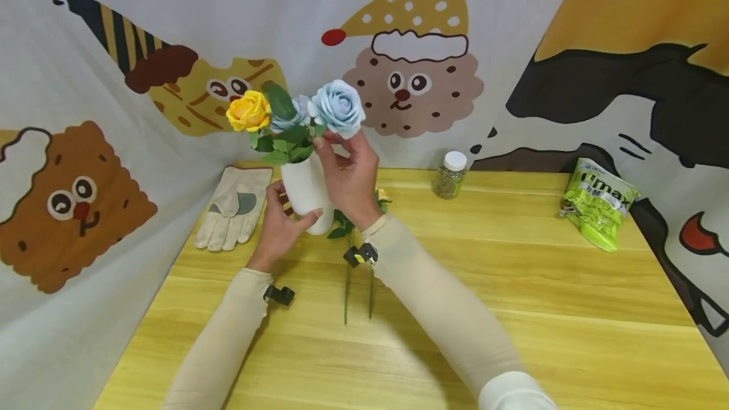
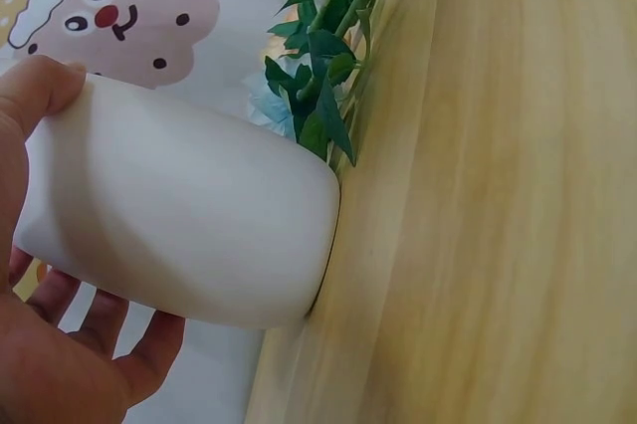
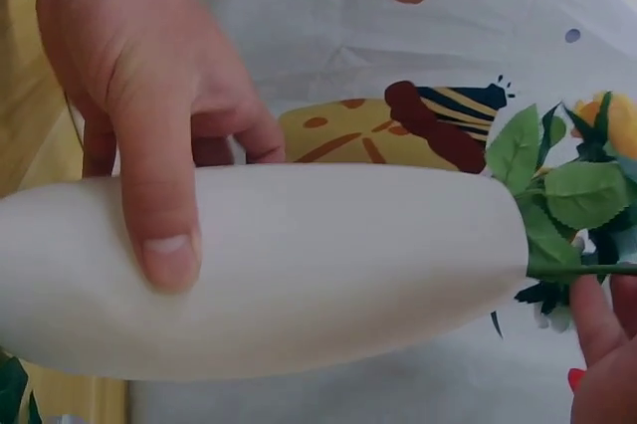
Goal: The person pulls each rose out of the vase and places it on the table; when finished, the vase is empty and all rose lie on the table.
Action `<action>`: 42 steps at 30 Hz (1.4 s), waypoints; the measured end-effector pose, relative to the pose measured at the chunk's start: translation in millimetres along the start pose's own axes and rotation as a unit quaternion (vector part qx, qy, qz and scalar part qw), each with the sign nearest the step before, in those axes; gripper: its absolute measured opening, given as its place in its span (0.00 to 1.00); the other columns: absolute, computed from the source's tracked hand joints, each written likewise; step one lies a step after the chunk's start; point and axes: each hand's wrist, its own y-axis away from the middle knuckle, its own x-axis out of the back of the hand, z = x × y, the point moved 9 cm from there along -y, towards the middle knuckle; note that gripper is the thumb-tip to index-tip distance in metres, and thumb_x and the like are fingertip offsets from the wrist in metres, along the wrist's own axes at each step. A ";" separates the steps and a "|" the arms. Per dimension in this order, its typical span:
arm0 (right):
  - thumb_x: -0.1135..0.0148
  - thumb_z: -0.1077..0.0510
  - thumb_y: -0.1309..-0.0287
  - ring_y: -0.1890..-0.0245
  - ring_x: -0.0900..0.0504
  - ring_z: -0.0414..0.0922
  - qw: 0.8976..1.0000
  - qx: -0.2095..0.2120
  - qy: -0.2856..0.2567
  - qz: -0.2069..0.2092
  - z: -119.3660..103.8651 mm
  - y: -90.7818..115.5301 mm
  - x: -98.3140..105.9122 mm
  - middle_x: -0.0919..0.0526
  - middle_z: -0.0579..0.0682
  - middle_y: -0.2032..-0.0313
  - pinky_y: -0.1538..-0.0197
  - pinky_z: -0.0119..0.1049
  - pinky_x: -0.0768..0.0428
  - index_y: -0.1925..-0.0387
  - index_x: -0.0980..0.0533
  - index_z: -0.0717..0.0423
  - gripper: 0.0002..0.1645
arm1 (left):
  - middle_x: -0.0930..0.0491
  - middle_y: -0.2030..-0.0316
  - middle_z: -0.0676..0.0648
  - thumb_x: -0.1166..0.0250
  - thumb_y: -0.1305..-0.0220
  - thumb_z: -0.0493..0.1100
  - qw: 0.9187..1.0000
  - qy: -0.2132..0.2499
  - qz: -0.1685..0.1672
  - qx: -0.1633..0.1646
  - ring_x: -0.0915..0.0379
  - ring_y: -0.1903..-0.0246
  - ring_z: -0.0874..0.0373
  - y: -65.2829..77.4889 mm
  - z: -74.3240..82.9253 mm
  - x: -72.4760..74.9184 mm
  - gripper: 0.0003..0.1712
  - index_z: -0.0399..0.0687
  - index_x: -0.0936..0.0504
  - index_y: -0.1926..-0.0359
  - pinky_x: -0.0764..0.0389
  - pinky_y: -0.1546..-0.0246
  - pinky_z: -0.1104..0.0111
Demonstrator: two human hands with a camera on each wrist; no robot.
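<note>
My left hand (image 1: 277, 228) grips a white vase (image 1: 306, 185) low on its body, the thumb across the front. The vase stands on the table in the left wrist view. At its mouth my right hand (image 1: 354, 176) pinches the green stem of a light blue artificial rose (image 1: 338, 108), just under the bloom. A second pale blue rose (image 1: 289, 116) and a yellow rose (image 1: 249, 111) rise from the vase among green leaves (image 3: 585, 195). The right wrist view has the right fingertips (image 3: 595, 319) close by the stem at the rim.
Behind the right forearm more flower stems (image 1: 346, 290) lie on the wooden table (image 1: 541, 290). A work glove (image 1: 230, 214) lies at the back left. Farther right stand a white-lidded jar (image 1: 450, 176) and a green packet (image 1: 599, 202). A printed cloth (image 1: 256, 11) hangs behind.
</note>
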 end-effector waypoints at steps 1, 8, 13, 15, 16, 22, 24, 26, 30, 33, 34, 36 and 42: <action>0.36 0.73 0.32 0.56 0.13 0.66 1.000 0.010 -0.011 0.006 -0.3 -0.4 1.1 0.19 0.71 0.56 0.54 0.44 0.09 0.45 0.27 0.75 0.17 | 0.41 0.29 0.34 0.22 0.39 0.38 1.000 0.000 0.001 -0.001 0.37 0.31 0.35 -0.7 -2.3 0.2 0.52 0.41 0.48 0.25 0.30 0.30 0.40; 0.37 0.78 0.35 0.60 0.11 0.45 0.993 0.049 -0.070 0.081 -1.0 -8.9 20.4 0.21 0.71 0.62 0.59 0.51 0.09 0.49 0.30 0.79 0.16 | 0.39 0.30 0.37 0.20 0.40 0.43 1.000 -0.003 0.001 -0.008 0.34 0.32 0.40 -0.4 -3.2 0.2 0.53 0.45 0.46 0.26 0.27 0.31 0.43; 0.36 0.73 0.32 0.60 0.12 0.41 0.986 0.041 -0.083 0.141 -0.6 -17.6 39.9 0.18 0.51 0.62 0.60 0.48 0.09 0.40 0.33 0.78 0.24 | 0.39 0.31 0.38 0.20 0.40 0.45 1.000 0.001 -0.004 -0.016 0.34 0.33 0.41 -0.4 -3.0 0.5 0.52 0.46 0.46 0.26 0.27 0.32 0.44; 0.35 0.71 0.31 0.61 0.12 0.42 0.982 0.032 -0.087 0.163 1.5 -19.3 47.1 0.18 0.47 0.61 0.60 0.48 0.09 0.38 0.33 0.76 0.25 | 0.39 0.31 0.38 0.20 0.40 0.45 1.000 0.003 -0.005 -0.018 0.34 0.33 0.41 -0.7 -4.2 1.0 0.52 0.46 0.45 0.26 0.27 0.32 0.44; 0.34 0.70 0.31 0.61 0.12 0.42 0.980 0.026 -0.089 0.174 2.8 -20.1 50.7 0.18 0.47 0.61 0.60 0.48 0.09 0.39 0.33 0.75 0.25 | 0.39 0.31 0.38 0.20 0.40 0.45 1.000 0.003 -0.005 -0.018 0.34 0.33 0.41 -0.8 -4.9 1.1 0.51 0.46 0.45 0.26 0.27 0.32 0.43; 0.33 0.71 0.33 0.62 0.12 0.46 0.958 -0.024 -0.129 0.253 17.2 -18.1 75.1 0.18 0.50 0.61 0.63 0.44 0.09 0.34 0.32 0.63 0.29 | 0.40 0.30 0.36 0.20 0.40 0.46 1.000 -0.005 -0.006 -0.011 0.34 0.32 0.40 0.0 -6.7 1.2 0.53 0.45 0.46 0.26 0.28 0.31 0.42; 0.33 0.70 0.32 0.62 0.13 0.47 0.949 -0.040 -0.150 0.273 21.9 -17.4 83.0 0.18 0.50 0.61 0.63 0.43 0.09 0.32 0.33 0.60 0.31 | 0.40 0.30 0.36 0.20 0.40 0.46 1.000 -0.007 -0.004 -0.010 0.35 0.32 0.39 0.3 -6.6 1.5 0.53 0.44 0.46 0.26 0.28 0.31 0.42; 0.34 0.69 0.32 0.61 0.13 0.49 0.944 -0.049 -0.155 0.286 25.0 -17.6 91.1 0.19 0.50 0.60 0.63 0.43 0.09 0.31 0.34 0.59 0.32 | 0.40 0.31 0.35 0.20 0.40 0.47 1.000 -0.008 -0.002 -0.011 0.34 0.33 0.39 0.0 -6.4 2.1 0.53 0.44 0.46 0.26 0.28 0.32 0.41; 0.34 0.68 0.31 0.61 0.15 0.51 0.938 -0.063 -0.147 0.307 28.5 -14.8 107.5 0.19 0.51 0.60 0.63 0.46 0.09 0.29 0.36 0.58 0.33 | 0.39 0.31 0.36 0.20 0.41 0.46 1.000 -0.005 0.000 -0.013 0.34 0.33 0.40 -1.1 -6.4 2.2 0.53 0.45 0.45 0.26 0.27 0.32 0.42; 0.33 0.67 0.31 0.63 0.16 0.50 0.931 -0.072 -0.147 0.325 29.4 -9.9 120.7 0.20 0.51 0.61 0.63 0.48 0.09 0.30 0.36 0.57 0.34 | 0.39 0.31 0.36 0.19 0.41 0.45 1.000 -0.003 0.001 -0.013 0.34 0.33 0.40 -1.5 -6.6 2.1 0.53 0.45 0.45 0.26 0.27 0.32 0.42; 0.32 0.67 0.32 0.63 0.17 0.50 0.929 -0.073 -0.150 0.330 29.4 -8.7 125.2 0.20 0.52 0.61 0.63 0.48 0.09 0.30 0.35 0.57 0.34 | 0.39 0.31 0.36 0.19 0.41 0.44 1.000 -0.003 0.002 -0.012 0.34 0.33 0.40 -1.7 -6.7 1.9 0.53 0.45 0.45 0.26 0.27 0.32 0.43; 0.31 0.67 0.32 0.64 0.17 0.51 0.923 -0.075 -0.155 0.343 29.9 -5.9 134.8 0.21 0.52 0.61 0.63 0.48 0.09 0.31 0.35 0.55 0.33 | 0.39 0.30 0.36 0.20 0.41 0.42 1.000 -0.003 0.002 -0.011 0.34 0.32 0.39 -1.7 -6.7 1.6 0.53 0.45 0.45 0.26 0.27 0.32 0.42; 0.32 0.67 0.31 0.62 0.16 0.53 0.923 -0.094 -0.139 0.347 40.2 4.3 158.4 0.21 0.54 0.61 0.63 0.47 0.09 0.31 0.34 0.54 0.32 | 0.41 0.29 0.33 0.22 0.40 0.38 1.000 -0.010 0.002 -0.002 0.37 0.30 0.34 -0.8 -2.6 0.6 0.53 0.43 0.47 0.25 0.30 0.31 0.40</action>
